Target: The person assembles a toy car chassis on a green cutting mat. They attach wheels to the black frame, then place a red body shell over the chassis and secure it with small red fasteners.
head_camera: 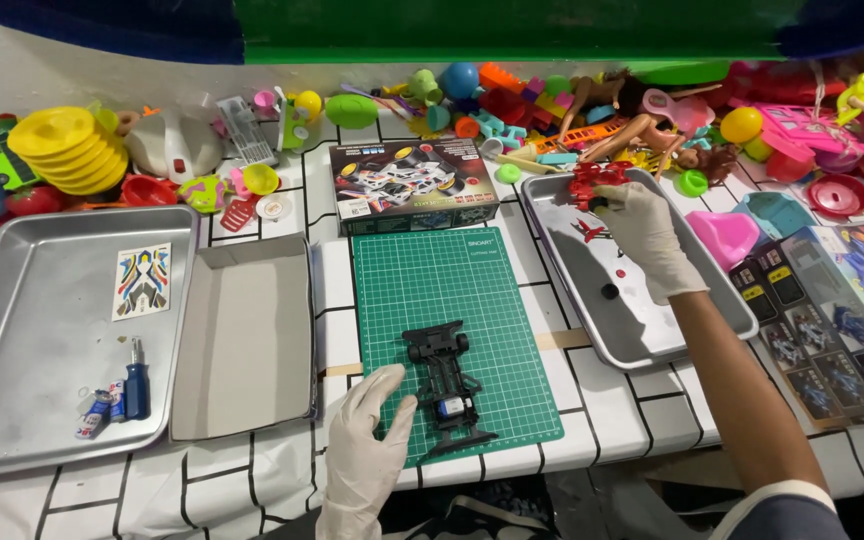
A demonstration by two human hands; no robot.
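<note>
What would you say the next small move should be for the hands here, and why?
Probably lift the red part out of the right tray toward the black chassis: the right hand already touches it, and the left hand steadies the chassis on the green mat.

red part (592,183) partly hidden under right hand (647,235), grip unclear, printed box (842,320) cut off at right edge

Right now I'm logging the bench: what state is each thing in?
Car chassis: flat on green mat, one wheel pair fitted.
Left hand: gloved, resting beside chassis.
Right hand: gloved, gripping red part.
Right tray: holds small parts.
Cardboard box: open.
Screwdriver: lying in left tray.
</note>
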